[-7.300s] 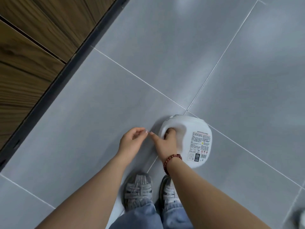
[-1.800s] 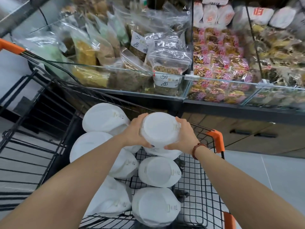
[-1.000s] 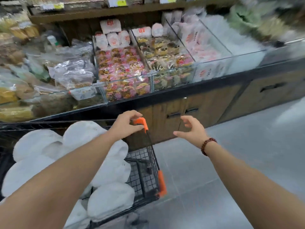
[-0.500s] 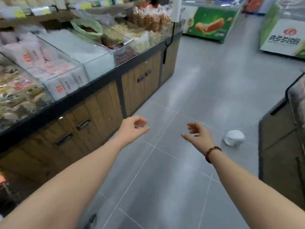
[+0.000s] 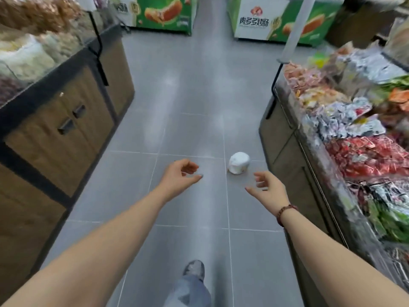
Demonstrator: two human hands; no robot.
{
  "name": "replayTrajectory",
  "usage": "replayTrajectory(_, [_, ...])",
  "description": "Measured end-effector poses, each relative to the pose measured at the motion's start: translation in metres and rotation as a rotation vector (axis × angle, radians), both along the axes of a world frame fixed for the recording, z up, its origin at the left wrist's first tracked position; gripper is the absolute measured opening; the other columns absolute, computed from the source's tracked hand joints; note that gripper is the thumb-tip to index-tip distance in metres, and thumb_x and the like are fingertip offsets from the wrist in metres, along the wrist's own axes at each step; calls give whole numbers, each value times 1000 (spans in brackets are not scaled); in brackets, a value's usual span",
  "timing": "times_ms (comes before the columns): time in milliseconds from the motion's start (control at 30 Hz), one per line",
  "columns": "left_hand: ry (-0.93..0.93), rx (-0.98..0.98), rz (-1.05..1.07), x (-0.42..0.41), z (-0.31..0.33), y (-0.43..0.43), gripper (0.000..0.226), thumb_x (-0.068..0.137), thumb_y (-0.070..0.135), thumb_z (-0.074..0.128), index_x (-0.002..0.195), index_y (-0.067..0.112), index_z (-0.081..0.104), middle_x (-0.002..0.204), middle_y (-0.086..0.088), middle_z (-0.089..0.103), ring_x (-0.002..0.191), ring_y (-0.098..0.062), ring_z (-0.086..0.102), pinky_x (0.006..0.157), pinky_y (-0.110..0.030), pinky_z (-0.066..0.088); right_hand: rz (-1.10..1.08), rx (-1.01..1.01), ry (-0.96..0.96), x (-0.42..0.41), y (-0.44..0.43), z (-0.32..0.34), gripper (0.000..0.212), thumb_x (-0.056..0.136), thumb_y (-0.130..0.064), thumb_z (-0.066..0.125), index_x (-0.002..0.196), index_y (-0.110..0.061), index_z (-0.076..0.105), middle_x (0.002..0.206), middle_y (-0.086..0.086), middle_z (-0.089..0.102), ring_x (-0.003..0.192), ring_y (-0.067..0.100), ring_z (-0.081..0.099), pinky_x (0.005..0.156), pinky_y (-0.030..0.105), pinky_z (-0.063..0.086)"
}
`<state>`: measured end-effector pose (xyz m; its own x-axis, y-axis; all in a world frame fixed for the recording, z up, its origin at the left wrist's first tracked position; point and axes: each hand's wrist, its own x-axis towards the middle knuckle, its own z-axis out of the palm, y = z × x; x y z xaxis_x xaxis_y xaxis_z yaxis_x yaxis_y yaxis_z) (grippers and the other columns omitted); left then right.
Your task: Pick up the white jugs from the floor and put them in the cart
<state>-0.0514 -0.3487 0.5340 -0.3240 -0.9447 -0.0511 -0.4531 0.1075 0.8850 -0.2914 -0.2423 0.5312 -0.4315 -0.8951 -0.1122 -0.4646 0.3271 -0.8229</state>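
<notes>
One white jug (image 5: 238,162) lies on the grey tiled floor of a shop aisle, ahead and slightly right, close to the right-hand counter's base. My left hand (image 5: 180,175) is held out in front of me, fingers loosely curled and apart, holding nothing. My right hand (image 5: 269,189), with a bead bracelet at the wrist, is also empty with fingers spread, just below and right of the jug in the picture but well short of it. The cart is out of view.
A wooden counter with drawers (image 5: 59,127) and bulk food bins lines the left side. A display of packaged snacks (image 5: 354,138) lines the right. Green promotional stands (image 5: 163,14) close the far end of the aisle. My foot (image 5: 194,270) is on the floor below.
I set a jug into the cart with both hands, let go, and turned away to the right. The cart left the view; the aisle and a jug on the floor came into view.
</notes>
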Motion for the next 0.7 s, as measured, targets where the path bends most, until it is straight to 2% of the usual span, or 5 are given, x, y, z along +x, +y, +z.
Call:
replayTrajectory(67, [6, 41, 3, -17, -16, -38, 20, 76, 8, 77, 94, 10, 69, 85, 1, 65, 77, -8, 59, 66, -5, 42, -9, 42, 9, -19, -31, -12, 47, 75, -14, 78, 117, -10, 57, 106, 7, 58, 89, 17, 56, 78, 25, 42])
replayTrajectory(133, [-7, 100, -21, -35, -32, -72, 21, 76, 7, 77, 93, 12, 67, 85, -1, 64, 76, -9, 58, 66, -6, 43, -45, 89, -5, -37, -56, -23, 48, 75, -14, 78, 118, -10, 57, 107, 7, 57, 90, 18, 56, 78, 26, 42])
replayTrajectory(300, [-65, 189, -76, -79, -58, -139, 22, 76, 9, 78, 83, 23, 62, 81, 3, 63, 76, -11, 59, 75, -23, 47, -95, 196, -34, -77, -94, -49, 49, 74, -15, 79, 118, -11, 57, 107, 7, 57, 92, 19, 57, 78, 25, 42])
replayTrajectory(533, [-91, 237, -116, -166, -77, -217, 20, 76, 13, 79, 89, 16, 65, 83, 1, 63, 75, -6, 58, 67, -9, 45, -112, 255, -90, -155, -172, -73, 52, 75, -18, 78, 121, -14, 54, 108, 2, 55, 96, 17, 55, 79, 26, 44])
replayTrajectory(700, [-136, 260, -106, -239, -98, -291, 20, 75, 14, 79, 87, 20, 65, 91, -1, 66, 84, -11, 61, 72, -13, 45, -87, 262, -154, -230, -261, -105, 54, 76, -19, 77, 124, -15, 52, 110, 1, 54, 97, 16, 54, 81, 28, 46])
